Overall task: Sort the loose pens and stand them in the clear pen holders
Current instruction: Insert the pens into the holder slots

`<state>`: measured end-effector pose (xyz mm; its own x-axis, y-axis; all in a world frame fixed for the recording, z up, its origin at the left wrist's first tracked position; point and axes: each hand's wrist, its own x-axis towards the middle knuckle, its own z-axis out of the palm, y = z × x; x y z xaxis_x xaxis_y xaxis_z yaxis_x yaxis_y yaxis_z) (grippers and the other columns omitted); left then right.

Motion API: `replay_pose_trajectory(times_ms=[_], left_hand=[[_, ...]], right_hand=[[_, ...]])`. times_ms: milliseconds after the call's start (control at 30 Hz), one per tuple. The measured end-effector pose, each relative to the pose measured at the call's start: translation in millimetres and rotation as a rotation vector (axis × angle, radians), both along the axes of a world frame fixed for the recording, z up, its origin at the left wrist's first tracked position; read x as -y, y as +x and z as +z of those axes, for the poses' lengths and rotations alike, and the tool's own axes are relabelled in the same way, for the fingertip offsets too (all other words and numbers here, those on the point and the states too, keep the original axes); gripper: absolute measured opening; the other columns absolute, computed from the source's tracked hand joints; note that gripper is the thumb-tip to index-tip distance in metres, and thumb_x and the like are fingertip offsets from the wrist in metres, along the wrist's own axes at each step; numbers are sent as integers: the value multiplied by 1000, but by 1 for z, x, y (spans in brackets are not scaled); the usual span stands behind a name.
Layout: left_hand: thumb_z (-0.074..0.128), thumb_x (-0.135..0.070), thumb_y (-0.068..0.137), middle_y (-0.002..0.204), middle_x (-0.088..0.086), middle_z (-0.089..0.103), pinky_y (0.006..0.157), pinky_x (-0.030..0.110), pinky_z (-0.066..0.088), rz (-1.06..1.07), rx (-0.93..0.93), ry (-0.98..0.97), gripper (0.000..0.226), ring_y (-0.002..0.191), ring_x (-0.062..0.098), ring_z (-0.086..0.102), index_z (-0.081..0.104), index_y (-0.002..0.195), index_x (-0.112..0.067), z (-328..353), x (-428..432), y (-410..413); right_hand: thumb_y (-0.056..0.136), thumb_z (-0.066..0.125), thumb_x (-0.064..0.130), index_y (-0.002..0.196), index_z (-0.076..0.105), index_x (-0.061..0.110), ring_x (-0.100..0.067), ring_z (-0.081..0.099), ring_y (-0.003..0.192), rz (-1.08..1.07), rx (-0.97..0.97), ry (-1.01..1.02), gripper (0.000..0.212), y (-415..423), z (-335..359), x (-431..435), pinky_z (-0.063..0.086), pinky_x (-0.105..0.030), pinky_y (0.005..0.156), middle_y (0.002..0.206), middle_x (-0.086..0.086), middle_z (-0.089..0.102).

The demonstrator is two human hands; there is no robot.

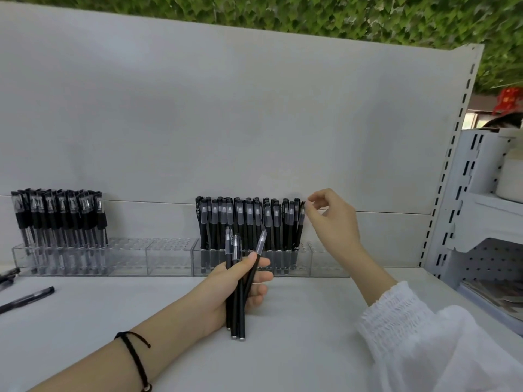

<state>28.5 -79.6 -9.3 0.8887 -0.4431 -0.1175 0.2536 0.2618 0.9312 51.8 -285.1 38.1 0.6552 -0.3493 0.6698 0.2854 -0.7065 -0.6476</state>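
My left hand (243, 281) grips a bunch of black pens (236, 301). They stand up in my fist. My right hand (331, 219) is up by the last pen (300, 222) at the right end of the row of pens (249, 222) in the right clear holder (328, 261). Its fingers are bent, right beside that pen's top, but I cannot tell if they pinch it. More pens (59, 216) stand in the left clear holder (127, 256). A loose pen (28, 298) lies on the white table (297, 349), far left.
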Motion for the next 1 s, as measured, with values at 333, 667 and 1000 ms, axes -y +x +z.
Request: replay_pose_trajectory(times_ms=[333,667,1000], left_hand=[[56,-36,93,78,7,72,50,26,52,-32,58,-35,32,55,15,61,66,112,-12,2,0,-3],[50,-35,98,102,15,74,69,36,61,-29,-17,-83,33,87,28,74,64,110,-7,-4,-1,3],[55,-40,93,50,-5,31,35,17,27,41,-70,-37,31,36,6,25,56,94,-9,-5,1,9]], right_hand=[[86,71,35,78,73,12,-4,45,48,559,-441,-36,24,-18,3,-43,36,-17,48,61,5,61],[100,51,19,98,61,8,-8,44,46,461,-279,424,16,-15,19,-18,29,-17,36,85,-4,62],[103,39,27,96,47,20,-20,49,72,89,7,124,13,-6,18,7,41,-35,69,84,6,54]])
